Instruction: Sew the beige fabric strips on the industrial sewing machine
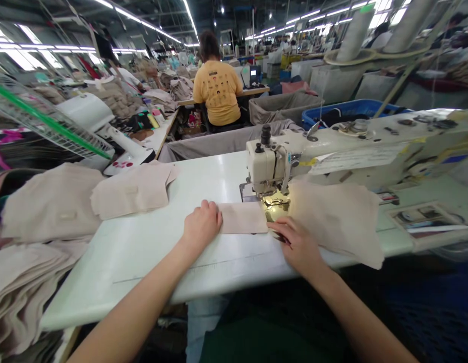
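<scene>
A small beige fabric piece (242, 218) lies flat on the white table just in front of the sewing machine (270, 161). My left hand (202, 222) is closed at its left end, fingers curled on the cloth edge. At the right end, the fingertips of my right hand (296, 244) pinch the near corner, close to the lit metal needle plate (275, 204). Something dark shows under those fingers, too small to name. A larger stack of beige fabric (334, 219) lies right of the needle area, partly behind my right hand.
Beige panels with small tabs (131, 194) lie at the table's left, beside a hanging fabric pile (25, 282). A white fan (105, 126) stands behind them. A small parts tray (426, 219) sits at right. A co-worker in a yellow shirt (218, 93) sits ahead, beyond a grey cloth bin (215, 143).
</scene>
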`<control>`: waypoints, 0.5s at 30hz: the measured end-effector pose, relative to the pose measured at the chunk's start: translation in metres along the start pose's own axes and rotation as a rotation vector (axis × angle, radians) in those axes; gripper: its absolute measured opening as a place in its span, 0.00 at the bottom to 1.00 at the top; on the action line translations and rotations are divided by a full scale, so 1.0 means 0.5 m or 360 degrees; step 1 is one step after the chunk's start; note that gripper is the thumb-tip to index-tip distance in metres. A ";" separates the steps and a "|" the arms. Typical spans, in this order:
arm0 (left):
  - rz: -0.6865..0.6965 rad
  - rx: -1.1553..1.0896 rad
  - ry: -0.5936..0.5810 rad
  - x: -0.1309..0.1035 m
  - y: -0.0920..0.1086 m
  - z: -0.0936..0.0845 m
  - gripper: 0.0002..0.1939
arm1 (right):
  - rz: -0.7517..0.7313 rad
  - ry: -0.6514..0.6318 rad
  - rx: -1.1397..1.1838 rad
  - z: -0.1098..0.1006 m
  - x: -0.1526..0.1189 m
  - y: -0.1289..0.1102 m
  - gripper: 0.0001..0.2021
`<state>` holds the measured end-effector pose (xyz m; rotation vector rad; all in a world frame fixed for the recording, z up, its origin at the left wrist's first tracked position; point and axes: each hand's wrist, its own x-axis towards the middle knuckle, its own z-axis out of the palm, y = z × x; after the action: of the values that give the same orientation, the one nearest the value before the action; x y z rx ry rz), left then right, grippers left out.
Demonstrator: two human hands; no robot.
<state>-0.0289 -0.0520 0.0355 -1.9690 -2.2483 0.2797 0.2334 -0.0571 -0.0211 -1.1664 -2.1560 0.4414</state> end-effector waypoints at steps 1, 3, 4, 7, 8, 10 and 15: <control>0.0005 -0.0003 0.0001 -0.002 -0.001 -0.001 0.17 | 0.0000 -0.0057 -0.0061 0.000 0.001 -0.003 0.27; 0.0008 -0.0012 -0.0005 -0.004 -0.002 -0.004 0.17 | 0.0007 -0.0155 -0.0172 0.000 0.007 -0.007 0.29; 0.0008 -0.0017 -0.0014 -0.005 -0.003 -0.007 0.17 | 0.0015 -0.0195 -0.0218 0.000 0.010 -0.010 0.29; -0.0009 -0.0018 -0.0051 -0.010 -0.002 -0.015 0.17 | 0.0032 -0.0327 -0.0311 -0.001 0.019 -0.015 0.28; -0.0022 -0.0017 -0.0058 -0.012 0.001 -0.017 0.17 | 0.0032 -0.0367 -0.0325 -0.002 0.021 -0.017 0.28; -0.0026 -0.0015 -0.0030 -0.017 0.009 -0.020 0.15 | 0.0021 -0.0418 -0.0341 -0.005 0.021 -0.018 0.27; 0.0600 -0.0190 0.0334 -0.017 0.041 -0.001 0.12 | -0.0062 -0.0416 -0.0285 -0.010 0.019 -0.014 0.27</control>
<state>-0.0079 -0.0577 0.0315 -2.3540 -1.7975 -0.0258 0.2287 -0.0533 -0.0099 -1.2169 -2.4823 0.4089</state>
